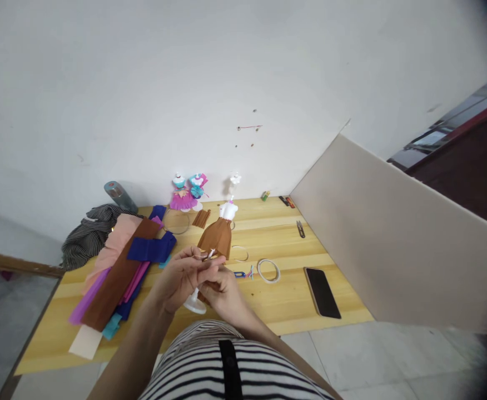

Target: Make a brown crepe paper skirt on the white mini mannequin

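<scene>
A small white dress form (228, 211) wears a pleated brown skirt (215, 238) and leans in front of me, its white base (195, 303) showing below my hands. My left hand (182, 280) is closed in a pinch at the skirt's lower part. A tiny white piece (211, 253) shows at its fingertips, too small to name. Close beside it, my right hand (223, 291) has its fingers curled around brown pleated material at the skirt's lower edge. The fingers hide part of the skirt and the stand.
Coloured crepe paper strips (118, 272) lie left, near a bottle (120, 195). Two dressed forms (180, 194) stand by the wall. A tape roll (268, 271), a phone (322, 293) and thread snips (301, 229) lie right, beside an upright board (393, 233).
</scene>
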Demonstrator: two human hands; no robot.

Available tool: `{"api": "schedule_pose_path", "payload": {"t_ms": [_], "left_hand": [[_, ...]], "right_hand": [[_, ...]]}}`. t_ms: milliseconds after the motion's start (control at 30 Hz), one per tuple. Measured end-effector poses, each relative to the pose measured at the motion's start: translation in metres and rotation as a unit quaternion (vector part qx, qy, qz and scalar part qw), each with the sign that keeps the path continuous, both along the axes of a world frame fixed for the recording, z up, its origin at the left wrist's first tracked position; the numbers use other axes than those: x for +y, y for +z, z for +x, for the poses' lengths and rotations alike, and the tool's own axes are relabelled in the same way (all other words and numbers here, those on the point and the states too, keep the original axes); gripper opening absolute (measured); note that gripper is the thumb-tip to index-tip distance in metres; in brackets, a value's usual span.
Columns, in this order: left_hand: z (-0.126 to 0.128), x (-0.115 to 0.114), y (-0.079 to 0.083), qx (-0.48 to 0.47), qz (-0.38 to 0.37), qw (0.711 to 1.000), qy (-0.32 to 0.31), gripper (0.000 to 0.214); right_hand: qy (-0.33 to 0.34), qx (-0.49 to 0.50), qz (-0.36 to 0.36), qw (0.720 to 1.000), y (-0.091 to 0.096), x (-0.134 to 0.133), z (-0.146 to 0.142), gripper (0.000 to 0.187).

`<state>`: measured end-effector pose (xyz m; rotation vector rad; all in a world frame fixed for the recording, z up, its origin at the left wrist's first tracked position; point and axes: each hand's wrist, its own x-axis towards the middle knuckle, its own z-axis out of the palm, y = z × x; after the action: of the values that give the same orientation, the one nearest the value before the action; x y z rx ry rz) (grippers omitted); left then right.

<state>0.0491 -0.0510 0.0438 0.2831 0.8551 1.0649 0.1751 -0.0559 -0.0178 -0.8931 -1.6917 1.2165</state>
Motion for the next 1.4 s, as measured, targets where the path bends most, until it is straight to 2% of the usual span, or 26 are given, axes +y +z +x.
{"api": "schedule_pose_path", "payload": {"t_ms": [167, 267, 467, 900, 1400], "left_hand": [[0.004, -0.002, 0.005, -0.025, 0.027, 0.999, 0.002, 0.017], [0.005, -0.004, 0.008, -0.036, 0.047, 0.998, 0.0, 0.017], [0.003, -0.008, 0.016, -0.03, 0.037, 0.999, -0.001, 0.017], [0.007, -0.012, 0.024, -0.018, 0.055, 0.998, -0.01, 0.016], [0.012, -0.016, 0.022, -0.037, 0.089, 0.994, 0.047, 0.008]], "right_hand": [[-0.013, 0.011, -0.005, 1.0, 0.001, -0.002, 0.002, 0.016], [0.002, 0.011, 0.015, 1.0, 0.007, -0.002, 0.005, 0.018], [0.037, -0.022, 0.034, 0.998, 0.024, -0.002, 0.015, 0.025], [0.045, -0.018, 0.033, 0.998, 0.035, -0.005, 0.016, 0.026], [0.037, -0.007, 0.033, 0.999, 0.028, -0.003, 0.012, 0.026]]}}
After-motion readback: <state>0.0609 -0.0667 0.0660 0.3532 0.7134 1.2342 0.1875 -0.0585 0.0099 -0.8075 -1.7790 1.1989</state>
